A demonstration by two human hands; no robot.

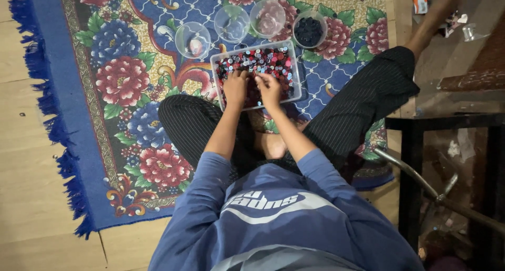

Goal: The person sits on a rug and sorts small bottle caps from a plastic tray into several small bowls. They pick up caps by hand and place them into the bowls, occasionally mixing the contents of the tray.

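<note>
Buttons or beads, small and mixed in red, dark and pale colours, fill the clear rectangular tray (296, 71) that we have set on the flowered rug (121, 82) just ahead of our crossed legs, close enough that both arms reach it without leaning. Our left hand (235, 87) rests palm down in the near half of the tray, fingers curled into the pieces; whether it has pinched any of them we cannot tell. Our right hand (270, 89) lies just beside it, also down among the pieces, fingertips bent and its grip equally hidden. Beyond the tray's far edge stand four round clear bowls in a row, which we judge keeps them within easy reach: three look empty or nearly so (192, 39) (231, 24) (267, 17), and the right-most bowl (309, 30) holds dark pieces only.
</note>
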